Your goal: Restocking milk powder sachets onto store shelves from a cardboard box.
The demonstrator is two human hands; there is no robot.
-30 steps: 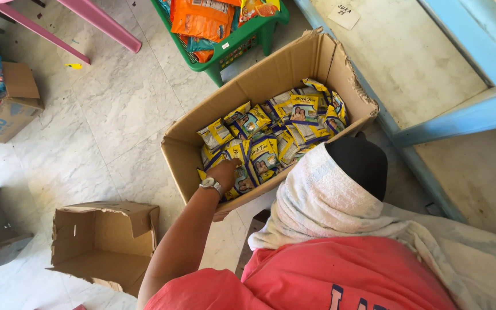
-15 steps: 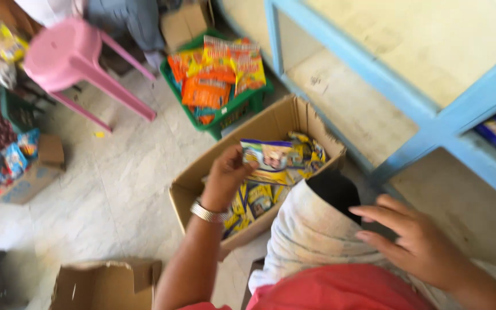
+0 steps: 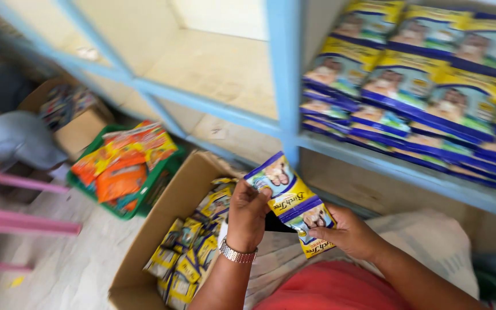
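Item: sachets [image 3: 295, 205], yellow-and-blue, pinched flat between my left hand [image 3: 247, 213] at 9 o'clock and right hand [image 3: 345, 231] at 4 o'clock, fingers closed on their edges, fanned face-up over the box [image 3: 170, 215], shelf [image 3: 409, 172] at 12 o'clock.

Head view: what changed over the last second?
The left hand came up out of the cardboard box holding snack packets; the right hand came in and gripped them too. The view swung up to the blue shelf. The box, still full of packets, and the green crate stayed put.
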